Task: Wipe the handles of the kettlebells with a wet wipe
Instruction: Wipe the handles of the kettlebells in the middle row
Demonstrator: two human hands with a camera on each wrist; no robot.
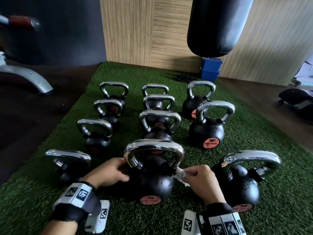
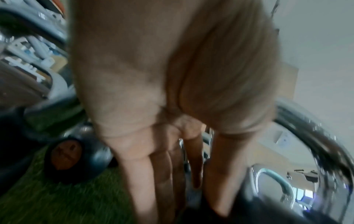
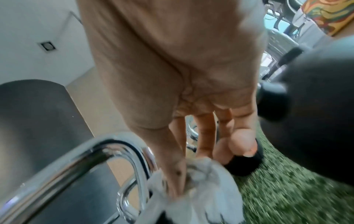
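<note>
Several black kettlebells with chrome handles stand in rows on green turf [image 1: 254, 133]. The nearest middle kettlebell [image 1: 152, 182] has a wide chrome handle [image 1: 154, 147]. My left hand [image 1: 115, 170] rests against the left shoulder of its body, just below the handle's left leg; the left wrist view shows its fingers [image 2: 162, 174] fairly straight on the black iron. My right hand [image 1: 199, 177] pinches a crumpled white wet wipe [image 1: 181, 175] at the base of the handle's right leg. In the right wrist view the wipe [image 3: 201, 189] touches the chrome handle [image 3: 118, 151].
Close neighbours are a kettlebell [image 1: 240, 184] on the right and one [image 1: 67, 165] on the left. Behind hang a black punching bag [image 1: 216, 26] and a blue box [image 1: 210, 69] by the wooden wall. A grey machine leg [image 1: 28, 77] stands at the left.
</note>
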